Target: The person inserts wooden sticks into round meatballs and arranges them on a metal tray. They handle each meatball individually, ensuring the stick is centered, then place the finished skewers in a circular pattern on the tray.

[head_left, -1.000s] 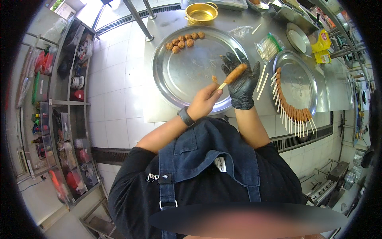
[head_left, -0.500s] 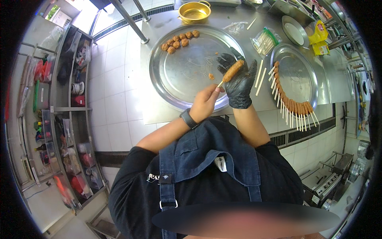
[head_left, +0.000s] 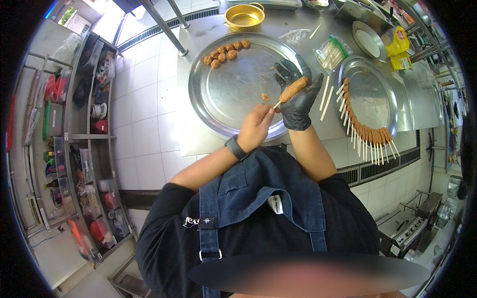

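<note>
Between finger and thumb, my bare left hand [head_left: 257, 127] pinches the stick of a meat skewer [head_left: 293, 89]. The brown, sausage-shaped meat lies against the palm of my right hand [head_left: 298, 107], which wears a black glove and has its fingers spread. Both hands are over the right side of a large round steel tray [head_left: 201, 107]. Several meatballs [head_left: 222, 56] sit at that tray's far left, and a small meat scrap [head_left: 265, 97] lies near its middle. To the right, a second steel tray [head_left: 380, 82] carries a curved row of finished skewers [head_left: 365, 131], sticks pointing outward.
Two loose sticks [head_left: 326, 99] lie between the trays, near a plastic bag of sticks [head_left: 332, 52]. A gold pot [head_left: 244, 17] and crumpled clear plastic [head_left: 294, 36] stand farther back. At the far right are a metal bowl [head_left: 369, 39] and a yellow package [head_left: 399, 42]. Shelving [head_left: 89, 136] lines the left.
The skewer has turned slightly in my hands and its meat sits a bit lower against the gloved palm. My right hand's fingers are spread a little wider. My left hand keeps its pinch.
</note>
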`<state>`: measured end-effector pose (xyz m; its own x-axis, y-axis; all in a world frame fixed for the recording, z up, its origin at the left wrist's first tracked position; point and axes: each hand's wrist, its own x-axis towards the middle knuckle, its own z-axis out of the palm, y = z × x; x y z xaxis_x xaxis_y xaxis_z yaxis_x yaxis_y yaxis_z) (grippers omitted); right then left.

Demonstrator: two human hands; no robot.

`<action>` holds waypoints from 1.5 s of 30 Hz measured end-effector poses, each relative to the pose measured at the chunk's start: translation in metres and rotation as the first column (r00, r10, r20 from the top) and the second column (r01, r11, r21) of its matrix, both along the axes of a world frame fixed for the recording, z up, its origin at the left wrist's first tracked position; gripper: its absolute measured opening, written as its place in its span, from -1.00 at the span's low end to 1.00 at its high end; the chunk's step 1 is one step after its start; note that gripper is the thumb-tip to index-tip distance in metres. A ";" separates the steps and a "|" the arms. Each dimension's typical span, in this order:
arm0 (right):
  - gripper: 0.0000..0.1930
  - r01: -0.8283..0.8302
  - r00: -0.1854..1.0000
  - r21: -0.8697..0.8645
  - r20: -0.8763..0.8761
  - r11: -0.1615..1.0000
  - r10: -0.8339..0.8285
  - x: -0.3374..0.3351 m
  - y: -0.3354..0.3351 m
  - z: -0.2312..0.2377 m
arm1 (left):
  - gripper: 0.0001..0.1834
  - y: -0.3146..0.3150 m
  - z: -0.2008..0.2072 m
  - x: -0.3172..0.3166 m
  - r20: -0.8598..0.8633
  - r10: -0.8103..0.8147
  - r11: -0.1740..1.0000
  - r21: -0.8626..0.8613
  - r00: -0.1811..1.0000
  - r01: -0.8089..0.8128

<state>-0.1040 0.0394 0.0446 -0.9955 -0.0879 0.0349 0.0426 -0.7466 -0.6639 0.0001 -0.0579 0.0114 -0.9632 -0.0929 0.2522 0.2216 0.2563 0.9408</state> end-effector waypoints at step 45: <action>-0.59 -0.220 0.975 0.024 -0.034 0.975 0.220 -0.019 0.017 -0.017 | -0.70 -0.018 0.006 0.008 0.307 -0.319 0.891 0.419 0.896 0.174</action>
<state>-0.1226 0.0564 0.0278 -0.9498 -0.3057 0.0671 0.1797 -0.7081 -0.6829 0.0078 -0.0755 0.0176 -0.9824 0.1436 -0.1191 -0.1400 -0.1454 0.9794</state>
